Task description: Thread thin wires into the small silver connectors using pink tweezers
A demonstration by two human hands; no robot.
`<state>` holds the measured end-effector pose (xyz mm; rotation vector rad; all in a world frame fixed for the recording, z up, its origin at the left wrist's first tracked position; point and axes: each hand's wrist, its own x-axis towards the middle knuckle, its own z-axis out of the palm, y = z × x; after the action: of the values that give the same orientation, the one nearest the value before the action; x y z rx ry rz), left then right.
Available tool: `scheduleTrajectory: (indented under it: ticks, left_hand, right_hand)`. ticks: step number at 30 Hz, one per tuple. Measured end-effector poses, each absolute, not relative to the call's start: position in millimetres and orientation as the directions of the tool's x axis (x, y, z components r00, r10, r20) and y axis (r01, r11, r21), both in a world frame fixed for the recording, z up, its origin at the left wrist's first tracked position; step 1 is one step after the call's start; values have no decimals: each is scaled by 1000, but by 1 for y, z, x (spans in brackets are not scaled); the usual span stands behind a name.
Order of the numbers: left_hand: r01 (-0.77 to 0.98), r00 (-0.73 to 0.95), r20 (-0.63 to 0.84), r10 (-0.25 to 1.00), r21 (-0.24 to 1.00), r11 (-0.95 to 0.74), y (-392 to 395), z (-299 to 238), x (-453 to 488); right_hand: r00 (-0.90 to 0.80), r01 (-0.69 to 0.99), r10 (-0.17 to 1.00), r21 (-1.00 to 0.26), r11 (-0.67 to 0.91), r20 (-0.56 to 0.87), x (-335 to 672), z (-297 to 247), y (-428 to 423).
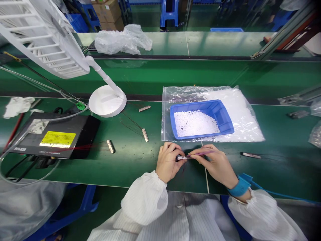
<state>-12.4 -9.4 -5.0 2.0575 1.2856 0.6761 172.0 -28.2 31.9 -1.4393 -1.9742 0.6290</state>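
A: Where's the small dark bar held?
B: Over the tabletop, ctr of view, btwn the hands. Its long axis is laid approx L–R, tilted slightly up twd the R.

A: Which hand's nearer?
B: L hand. The bar's L end is pinched in its fingers. R hand is farther off, on the bar's R side. A slim pink stick is pinched there by thumb & fingers, laid nearly in line w/ the bar, tip pointed at it. Whether the two touch can't be told; the join is hidden by fingers.

A: Anything attached?
B: Fine dark wires are seen hanging by the L hand. Too thin to trace.

A: What's around?
B: Silver bars w/ wires are laid to the L: and closest, farther. One more is laid to the R. A blue tray of white beads is set on a clear plastic bag, straight ahead of the hands. A blue strap is worn on the R wrist.
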Motion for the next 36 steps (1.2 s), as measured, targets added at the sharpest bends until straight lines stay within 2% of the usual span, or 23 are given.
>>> scheduleTrajectory:
  ticks: [12,23,36]
  left_hand:
    - [597,398,104,911,725,-343,-9,-7,-12]
    - [598,404,69,912,734,-321,-8,-4,-12]
    - [600,401,79,913,730,-327,-8,-5,-12]
  right_hand:
    - [-277,677,925,-630,380,260,169,34,-27]
    - [-345,721,880,-508,471,326,160,35,-29]
    - [-324,725,900,-535,434,292,162,37,-30]
